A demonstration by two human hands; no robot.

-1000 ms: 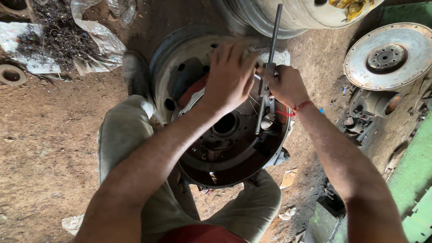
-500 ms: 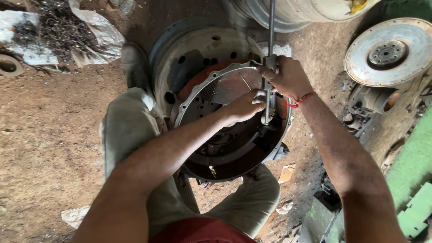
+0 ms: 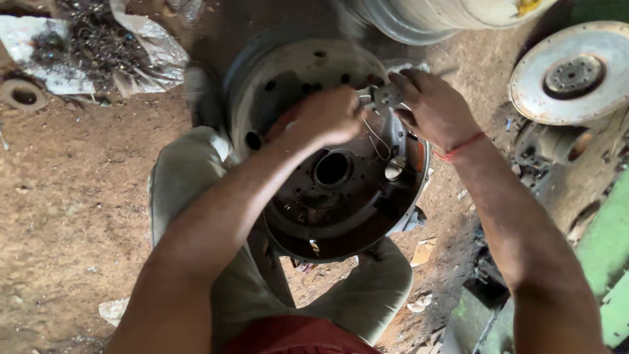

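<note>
A round dark metal housing [image 3: 341, 196] with a centre hole lies on a grey steel wheel rim [image 3: 288, 78], between my knees. My right hand [image 3: 432, 108], with a red thread at the wrist, grips a small grey metal tool [image 3: 386, 97] over the housing's far edge. My left hand [image 3: 327, 118] is blurred with its fingers curled, right beside that tool; whether it holds anything is unclear. A thin wire [image 3: 379, 141] hangs from between the hands towards a pale round piece [image 3: 395, 168] inside the housing.
A pale metal disc [image 3: 576, 72] lies at the right, and a green metal frame [image 3: 609, 262] runs along the right edge. At the top left, metal scrap sits on plastic sheets [image 3: 85, 46] beside a rubber ring [image 3: 23, 95]. Another large rim [image 3: 426, 16] lies at the top. The floor is dirt.
The long upright bar in my right hand is no longer seen; the hand now grips a short metal piece. My left hand moved up from inside the housing to beside it.
</note>
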